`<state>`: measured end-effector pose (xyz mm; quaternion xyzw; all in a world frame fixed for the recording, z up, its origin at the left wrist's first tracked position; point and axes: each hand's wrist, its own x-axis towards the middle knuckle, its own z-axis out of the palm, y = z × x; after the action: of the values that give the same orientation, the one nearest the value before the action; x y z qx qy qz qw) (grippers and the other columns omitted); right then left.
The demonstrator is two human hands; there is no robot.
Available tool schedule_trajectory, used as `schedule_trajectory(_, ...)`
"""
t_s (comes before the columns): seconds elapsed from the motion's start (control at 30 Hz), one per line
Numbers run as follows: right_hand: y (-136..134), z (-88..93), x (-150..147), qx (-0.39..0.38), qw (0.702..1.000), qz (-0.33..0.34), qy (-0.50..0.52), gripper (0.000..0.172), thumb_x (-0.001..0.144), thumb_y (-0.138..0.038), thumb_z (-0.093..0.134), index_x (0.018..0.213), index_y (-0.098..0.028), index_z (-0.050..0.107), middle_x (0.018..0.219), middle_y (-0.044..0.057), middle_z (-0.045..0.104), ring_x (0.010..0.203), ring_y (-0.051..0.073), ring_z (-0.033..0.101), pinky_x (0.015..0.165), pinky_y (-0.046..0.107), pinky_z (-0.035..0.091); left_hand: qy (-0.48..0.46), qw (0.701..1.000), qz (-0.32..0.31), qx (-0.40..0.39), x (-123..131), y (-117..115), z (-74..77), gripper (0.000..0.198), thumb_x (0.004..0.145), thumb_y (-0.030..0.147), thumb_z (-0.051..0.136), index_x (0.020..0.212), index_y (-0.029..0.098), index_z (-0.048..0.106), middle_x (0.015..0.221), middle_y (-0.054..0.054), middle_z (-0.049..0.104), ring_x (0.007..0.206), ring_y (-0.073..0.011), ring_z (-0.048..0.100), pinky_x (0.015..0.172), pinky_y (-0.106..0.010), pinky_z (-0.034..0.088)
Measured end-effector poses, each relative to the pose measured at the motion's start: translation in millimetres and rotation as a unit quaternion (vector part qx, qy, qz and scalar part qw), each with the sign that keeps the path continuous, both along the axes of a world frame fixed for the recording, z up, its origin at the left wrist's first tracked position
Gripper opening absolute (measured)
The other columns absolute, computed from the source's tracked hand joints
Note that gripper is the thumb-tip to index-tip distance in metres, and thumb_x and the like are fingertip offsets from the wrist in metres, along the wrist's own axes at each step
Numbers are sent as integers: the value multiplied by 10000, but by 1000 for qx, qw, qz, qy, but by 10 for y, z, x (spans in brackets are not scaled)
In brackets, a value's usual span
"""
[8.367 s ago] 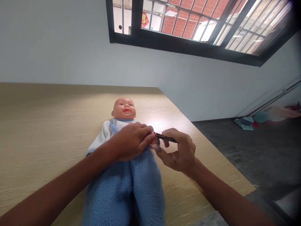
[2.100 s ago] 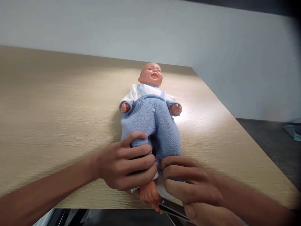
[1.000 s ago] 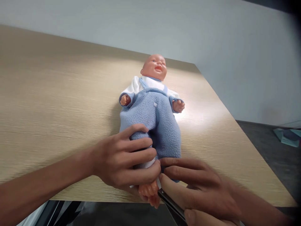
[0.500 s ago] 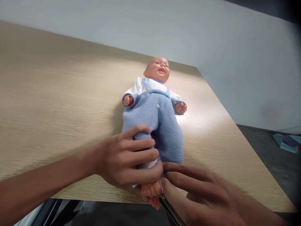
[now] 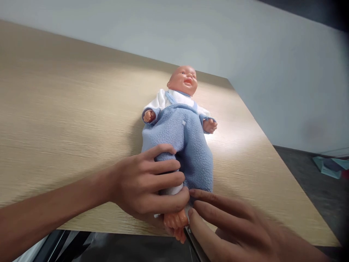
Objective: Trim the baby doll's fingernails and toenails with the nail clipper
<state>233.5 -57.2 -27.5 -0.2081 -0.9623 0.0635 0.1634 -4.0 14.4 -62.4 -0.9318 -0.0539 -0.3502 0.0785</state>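
A baby doll [image 5: 177, 123] in blue fleece overalls and a white top lies on its back on the wooden table, head toward the far edge. My left hand [image 5: 152, 182] is wrapped round the lower part of its left-side leg, over the fleece and white cuff. The doll's bare feet [image 5: 176, 221] stick out below that hand at the near edge. From the right, my right hand [image 5: 231, 222] pinches the white cuff [image 5: 187, 209] beside the foot between thumb and fingers. A narrow dark bar [image 5: 194, 242] runs below my right thumb; its kind is unclear.
The pale wooden table [image 5: 68, 109] spreads to both sides, with a grey wall [image 5: 163, 32] behind. Dark frame parts [image 5: 65, 245] show under the near edge. On the dark floor at the right lies a light-blue item [image 5: 327, 167].
Both hands keep almost the same hold on the doll's leg and cuff. The view has shifted very slightly.
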Motion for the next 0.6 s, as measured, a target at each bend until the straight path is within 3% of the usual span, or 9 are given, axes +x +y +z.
schedule_trajectory(0.13, -73, -52, -50, 35, 998, -50, 23, 353, 1042, -215, 195, 1078, -151, 540, 1043, 45, 664, 1198, 136, 546, 1121, 242, 383, -9, 1000, -1, 1, 15, 12, -1, 356, 838, 496, 589, 954, 170, 674, 864, -47, 682, 848, -176, 633, 937, -467, 492)
schedule_trajectory(0.23, -50, -62, -67, 44, 998, -44, 15, 340, 1050, -261, 229, 1010, -167, 553, 1033, 17, 660, 1194, 118, 531, 1120, 214, 364, -15, 1000, -4, 0, 27, 15, -9, 347, 835, 481, 594, 945, 164, 683, 856, -52, 688, 839, -187, 640, 913, -470, 499)
schedule_trajectory(0.33, -5, -75, -67, 50, 998, -10, 36, 368, 1050, -228, 201, 986, -173, 560, 997, 7, 665, 1130, 103, 559, 1105, 197, 371, -20, 1000, -7, -1, 36, 8, -7, 324, 850, 448, 573, 942, 160, 690, 853, -56, 692, 838, -193, 645, 902, -473, 502)
schedule_trajectory(0.53, -48, -50, -64, 15, 997, -56, 47, 324, 1038, -204, 273, 1104, -150, 586, 1019, 34, 684, 1131, 125, 596, 1085, 266, 446, -15, 1000, -10, -9, 39, 4, 6, 357, 828, 483, 597, 935, 155, 693, 839, -53, 686, 836, -198, 646, 893, -478, 505)
schedule_trajectory(0.6, -61, 14, -66, 37, 998, -49, 22, 286, 1002, -140, 330, 1103, -142, 598, 994, 37, 697, 1067, 125, 635, 1053, 265, 488, -18, 1000, -11, -9, 35, 9, 2, 369, 821, 492, 608, 936, 151, 691, 838, -52, 684, 837, -199, 646, 894, -478, 506)
